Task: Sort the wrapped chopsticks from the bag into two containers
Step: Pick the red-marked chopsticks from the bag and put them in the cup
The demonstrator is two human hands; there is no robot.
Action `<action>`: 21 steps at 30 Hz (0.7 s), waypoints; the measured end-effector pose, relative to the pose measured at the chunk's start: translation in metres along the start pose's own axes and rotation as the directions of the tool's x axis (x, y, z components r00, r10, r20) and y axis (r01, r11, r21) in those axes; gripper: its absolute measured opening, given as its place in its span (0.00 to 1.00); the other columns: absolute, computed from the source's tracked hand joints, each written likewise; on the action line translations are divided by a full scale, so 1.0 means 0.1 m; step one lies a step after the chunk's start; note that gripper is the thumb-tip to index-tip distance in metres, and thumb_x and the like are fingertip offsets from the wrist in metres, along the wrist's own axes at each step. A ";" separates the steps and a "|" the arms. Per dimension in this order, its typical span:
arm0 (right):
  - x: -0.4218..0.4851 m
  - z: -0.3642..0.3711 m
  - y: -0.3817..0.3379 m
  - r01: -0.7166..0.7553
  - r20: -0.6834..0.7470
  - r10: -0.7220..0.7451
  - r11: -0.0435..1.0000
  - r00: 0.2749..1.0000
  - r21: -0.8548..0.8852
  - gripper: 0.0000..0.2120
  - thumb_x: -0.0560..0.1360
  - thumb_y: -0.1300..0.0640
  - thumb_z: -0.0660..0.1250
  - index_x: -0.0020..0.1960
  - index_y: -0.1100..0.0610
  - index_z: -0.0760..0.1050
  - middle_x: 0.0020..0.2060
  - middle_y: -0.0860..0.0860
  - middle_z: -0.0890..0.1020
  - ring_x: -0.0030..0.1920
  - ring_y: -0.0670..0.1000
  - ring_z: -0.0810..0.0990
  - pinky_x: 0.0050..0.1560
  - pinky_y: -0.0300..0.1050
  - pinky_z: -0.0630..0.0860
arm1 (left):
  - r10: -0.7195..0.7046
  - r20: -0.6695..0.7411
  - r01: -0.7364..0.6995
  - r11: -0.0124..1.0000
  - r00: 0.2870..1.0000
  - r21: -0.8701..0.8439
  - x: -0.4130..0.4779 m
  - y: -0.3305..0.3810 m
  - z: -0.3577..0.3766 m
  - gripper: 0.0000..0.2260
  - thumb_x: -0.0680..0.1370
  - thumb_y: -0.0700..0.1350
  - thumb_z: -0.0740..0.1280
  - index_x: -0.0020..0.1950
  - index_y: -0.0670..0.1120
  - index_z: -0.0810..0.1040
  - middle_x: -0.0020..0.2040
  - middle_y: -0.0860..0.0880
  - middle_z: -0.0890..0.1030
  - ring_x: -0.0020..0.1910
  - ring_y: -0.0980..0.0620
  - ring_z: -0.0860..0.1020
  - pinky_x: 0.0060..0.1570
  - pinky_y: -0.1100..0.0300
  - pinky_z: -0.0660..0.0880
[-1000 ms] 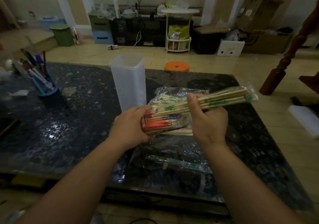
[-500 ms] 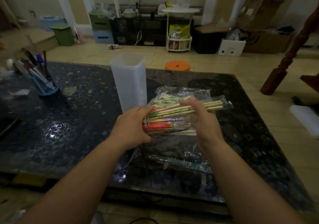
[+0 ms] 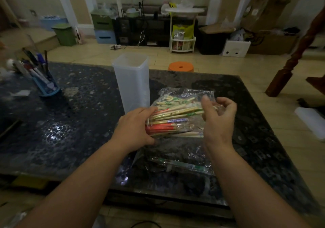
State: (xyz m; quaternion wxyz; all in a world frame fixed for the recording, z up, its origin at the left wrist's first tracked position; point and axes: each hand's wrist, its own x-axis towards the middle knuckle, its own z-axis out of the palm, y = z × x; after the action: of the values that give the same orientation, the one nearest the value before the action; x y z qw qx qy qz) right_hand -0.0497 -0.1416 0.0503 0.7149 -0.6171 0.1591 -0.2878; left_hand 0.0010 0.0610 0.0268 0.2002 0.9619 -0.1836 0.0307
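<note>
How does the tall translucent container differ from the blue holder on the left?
The translucent container is tall and pale; the blue holder is low. The container looks empty; the holder is full of pens. The container stands by the chopstick bag; the holder is apart, far left. Both are open-topped, on the dark table.

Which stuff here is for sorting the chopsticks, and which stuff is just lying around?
For the job: wrapped chopsticks gripped by the left hand, plastic bag, tall clear container, one loose wrapped pair nearer the person.
Just lying about: blue pen holder, orange stool, green bin.
</note>
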 end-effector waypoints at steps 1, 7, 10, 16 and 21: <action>0.01 -0.01 0.00 0.046 -0.039 -0.049 0.997 0.998 -0.059 0.11 0.78 0.51 0.68 0.58 0.49 0.69 0.49 0.48 0.78 0.46 0.48 0.79 0.39 0.36 0.76 | -0.002 -0.004 0.002 1.000 1.000 0.010 0.01 -0.01 0.00 0.46 0.63 0.57 0.80 0.78 0.58 0.62 0.68 0.55 0.73 0.65 0.51 0.71 0.68 0.44 0.68; 0.03 0.00 0.14 0.322 0.398 -0.095 0.767 0.913 -0.555 0.16 0.83 0.51 0.59 0.67 0.52 0.76 0.63 0.49 0.79 0.63 0.47 0.74 0.65 0.48 0.72 | 0.035 -0.020 -0.034 0.997 0.999 0.062 0.00 0.01 0.03 0.46 0.63 0.56 0.79 0.77 0.58 0.63 0.70 0.54 0.72 0.66 0.50 0.71 0.68 0.45 0.68; 0.00 0.02 0.12 0.182 0.452 0.030 0.890 0.892 -0.419 0.22 0.81 0.41 0.57 0.69 0.50 0.75 0.68 0.49 0.76 0.67 0.45 0.73 0.68 0.49 0.70 | 0.036 -0.018 -0.035 0.997 0.999 0.074 -0.01 0.00 0.02 0.45 0.64 0.55 0.79 0.77 0.58 0.63 0.70 0.54 0.71 0.67 0.50 0.70 0.69 0.45 0.66; -0.01 0.03 0.09 0.173 0.378 0.028 0.856 0.926 -0.488 0.21 0.82 0.43 0.58 0.73 0.47 0.69 0.69 0.46 0.71 0.65 0.44 0.69 0.58 0.40 0.66 | 0.043 -0.038 -0.042 0.999 0.998 0.027 -0.01 0.04 -0.03 0.44 0.63 0.54 0.79 0.77 0.58 0.63 0.69 0.54 0.72 0.66 0.50 0.70 0.69 0.45 0.67; -0.02 0.04 0.12 0.142 0.364 0.030 0.889 0.931 -0.436 0.21 0.82 0.43 0.57 0.72 0.49 0.71 0.65 0.48 0.76 0.63 0.49 0.75 0.59 0.46 0.75 | 0.046 -0.012 -0.046 0.998 0.999 0.034 -0.01 0.05 -0.02 0.45 0.64 0.54 0.79 0.77 0.59 0.62 0.70 0.55 0.71 0.66 0.51 0.70 0.69 0.46 0.67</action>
State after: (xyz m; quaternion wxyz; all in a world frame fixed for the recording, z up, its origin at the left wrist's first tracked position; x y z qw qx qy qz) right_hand -0.0464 -0.1359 0.0390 0.5585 -0.8137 0.0701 -0.1451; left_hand -0.0017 0.0582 0.0300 0.1841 0.9605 -0.2040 0.0445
